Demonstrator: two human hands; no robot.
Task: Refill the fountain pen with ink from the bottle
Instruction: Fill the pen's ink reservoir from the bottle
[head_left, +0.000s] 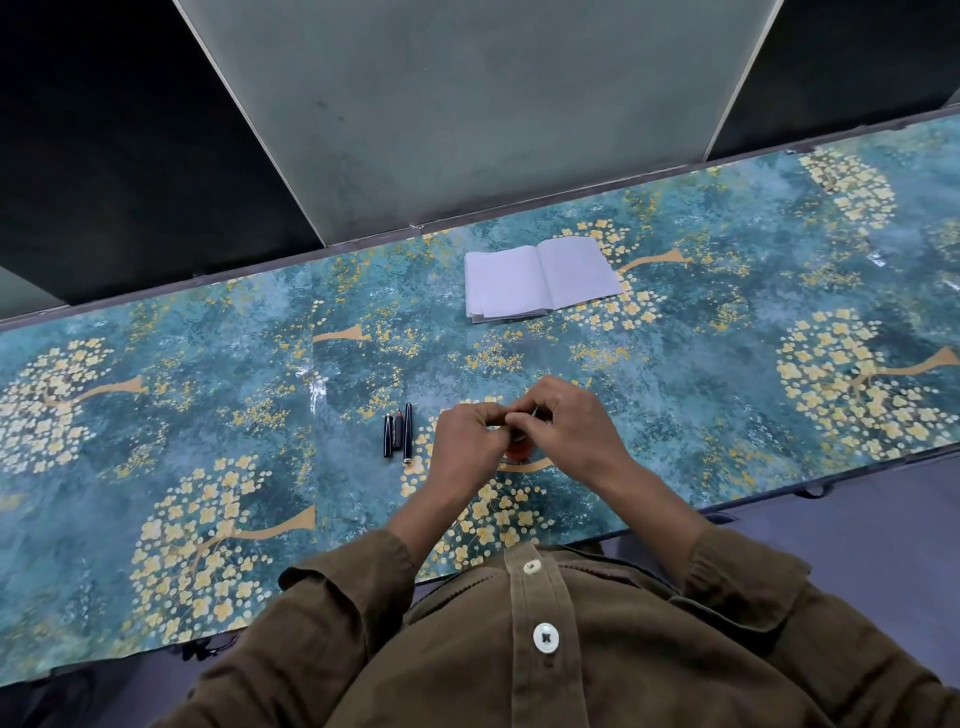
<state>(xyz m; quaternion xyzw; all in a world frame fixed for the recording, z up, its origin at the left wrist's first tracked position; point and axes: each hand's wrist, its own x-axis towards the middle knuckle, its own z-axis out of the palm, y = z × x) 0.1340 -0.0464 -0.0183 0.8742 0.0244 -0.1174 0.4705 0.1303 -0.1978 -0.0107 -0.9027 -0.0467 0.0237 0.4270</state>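
Three dark pen parts (398, 432) lie side by side on the table, just left of my hands; the middle one shows a reddish tip. My left hand (467, 447) and my right hand (563, 423) meet over a small reddish ink bottle (518, 451), which is mostly hidden beneath them. The fingers of both hands are closed around something small and dark at the top of the bottle; what exactly it is I cannot tell.
An open white notebook (540, 278) lies at the far side of the table. The table (208, 415) wears a teal cloth with yellow flower trees. A grey panel (467, 104) rises behind its far edge.
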